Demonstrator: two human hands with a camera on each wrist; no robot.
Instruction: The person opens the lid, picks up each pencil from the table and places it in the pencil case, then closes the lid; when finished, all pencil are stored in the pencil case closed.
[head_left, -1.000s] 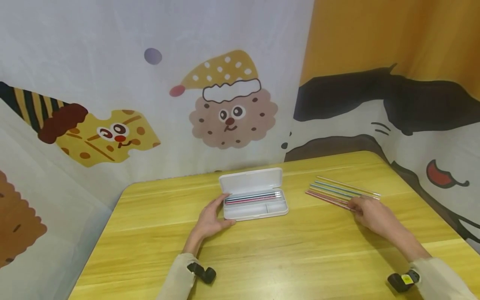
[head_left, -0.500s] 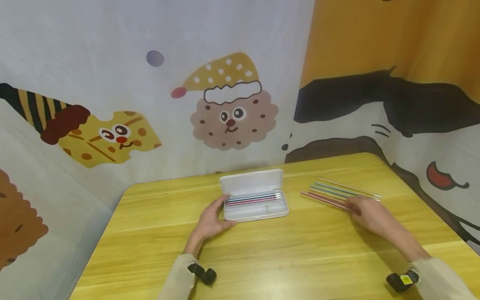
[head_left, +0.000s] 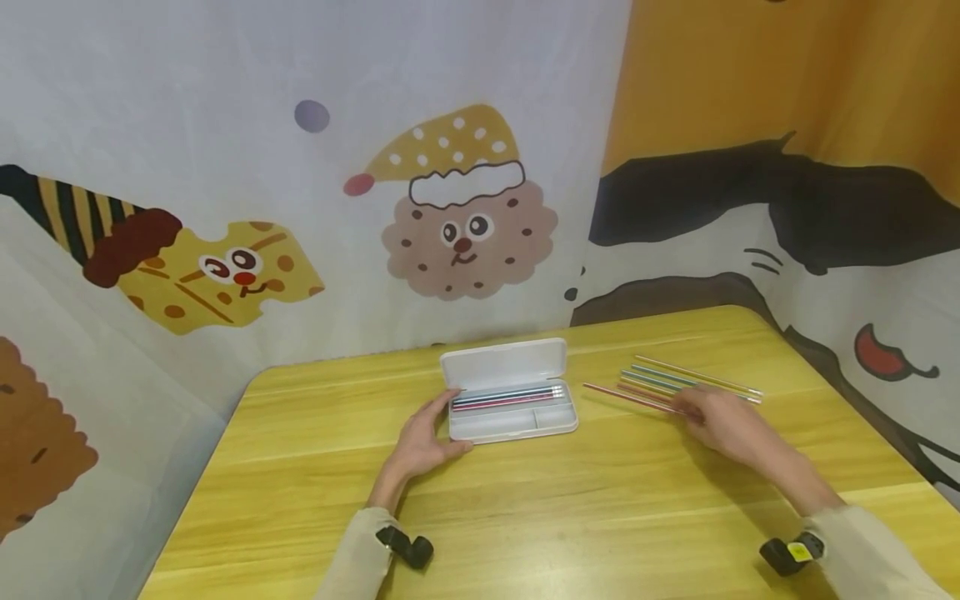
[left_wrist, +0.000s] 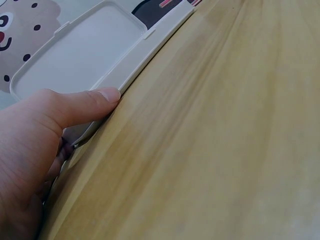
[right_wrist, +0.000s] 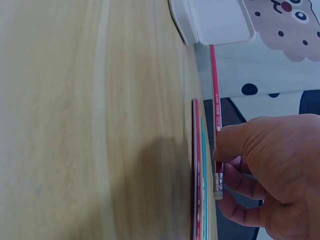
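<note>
A white pencil case (head_left: 491,426) stands with its lid raised, and several pencils (head_left: 506,399) lie in its rear compartment. My left hand (head_left: 417,440) holds the case by its left end, the thumb (left_wrist: 97,102) against the front wall in the left wrist view. Between thumb and fingers, my right hand (head_left: 726,423) pinches a red pencil (right_wrist: 216,100) near its eraser end. The pencil's far end points left, toward the case. Beside that hand, several more pencils (head_left: 693,371) in pink, yellow and blue lie on the table, partly hidden under it.
The yellow wood-grain table (head_left: 525,517) runs back to a wall hanging (head_left: 337,250) printed with cartoon figures. Small black cameras (head_left: 405,547) are strapped at both wrists, over beige sleeves.
My right hand has moved left, drawing the red pencil away from the other pencils toward the case. The left hand has stayed at the case's end.
</note>
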